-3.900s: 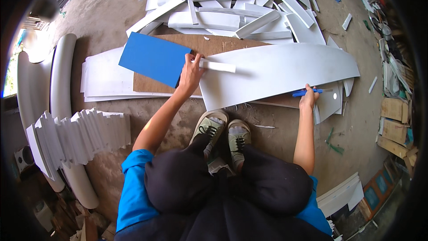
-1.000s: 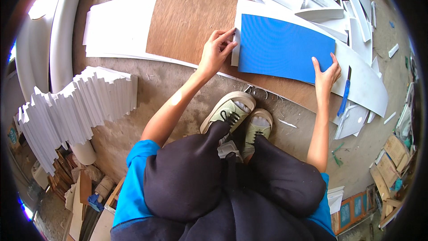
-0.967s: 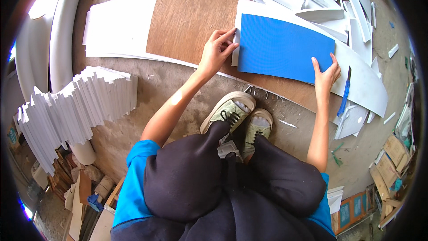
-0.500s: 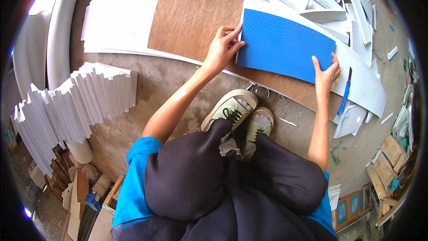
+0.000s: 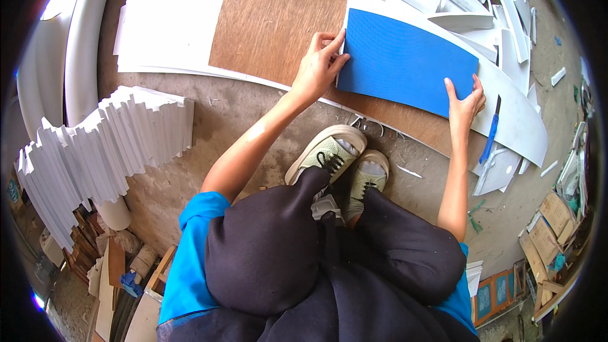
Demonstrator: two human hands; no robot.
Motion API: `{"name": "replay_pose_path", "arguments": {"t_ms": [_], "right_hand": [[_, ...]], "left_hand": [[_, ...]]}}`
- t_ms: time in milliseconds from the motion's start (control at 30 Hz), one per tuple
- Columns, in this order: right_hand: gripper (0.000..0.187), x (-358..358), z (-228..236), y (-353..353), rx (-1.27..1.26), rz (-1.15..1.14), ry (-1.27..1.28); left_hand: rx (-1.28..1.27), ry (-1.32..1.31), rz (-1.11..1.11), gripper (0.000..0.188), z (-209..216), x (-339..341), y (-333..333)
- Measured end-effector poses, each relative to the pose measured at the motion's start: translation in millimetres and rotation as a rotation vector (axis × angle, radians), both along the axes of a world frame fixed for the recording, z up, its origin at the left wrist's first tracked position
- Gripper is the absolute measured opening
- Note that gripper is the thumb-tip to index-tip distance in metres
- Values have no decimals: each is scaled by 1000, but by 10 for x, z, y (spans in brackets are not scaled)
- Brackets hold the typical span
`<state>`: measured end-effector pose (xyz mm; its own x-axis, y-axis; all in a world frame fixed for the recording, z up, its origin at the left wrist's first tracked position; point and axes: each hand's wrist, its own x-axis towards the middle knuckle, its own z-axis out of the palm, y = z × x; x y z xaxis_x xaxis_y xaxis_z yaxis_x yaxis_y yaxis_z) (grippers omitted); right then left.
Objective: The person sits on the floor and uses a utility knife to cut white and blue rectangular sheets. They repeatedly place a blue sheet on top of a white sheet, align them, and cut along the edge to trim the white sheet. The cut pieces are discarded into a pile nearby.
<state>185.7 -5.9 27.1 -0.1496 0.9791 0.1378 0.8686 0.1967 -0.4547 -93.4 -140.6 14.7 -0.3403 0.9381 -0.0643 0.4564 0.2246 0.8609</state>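
the blue board (image 5: 408, 60) lies on a white sheet (image 5: 522, 126) atop a brown board (image 5: 278, 22) — left hand (image 5: 318, 66) at its left edge, right hand (image 5: 465, 105) at its right end, thumb and fingers apart in each grip — a blue-handled knife (image 5: 489, 139) just beside.

Free way over brown board (image 5: 272, 19) beside left hand (image 5: 318, 65), white offcuts (image 5: 463, 21) a barrier beyond, height unclear.
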Motion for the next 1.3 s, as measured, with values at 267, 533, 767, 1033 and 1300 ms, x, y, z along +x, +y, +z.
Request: {"name": "replay_pose_path", "arguments": {"t_ms": [267,533,767,1033,1300], "right_hand": [[74,-62,70,-30,-50,-35,-28],[69,102,-11,107,-48,23,11],[57,541,-156,369,-325,-9,454],[57,554,-43,329,-398,-10,478],[57,610,11,374,-460,43,492]], "left_hand": [[-57,50,20,51,128,72,43],[38,332,-19,54,28,153,33],[40,750,-284,100,106,450,67],[105,691,-354,109,108,492,132],[117,691,-316,111,76,544,134]]}}
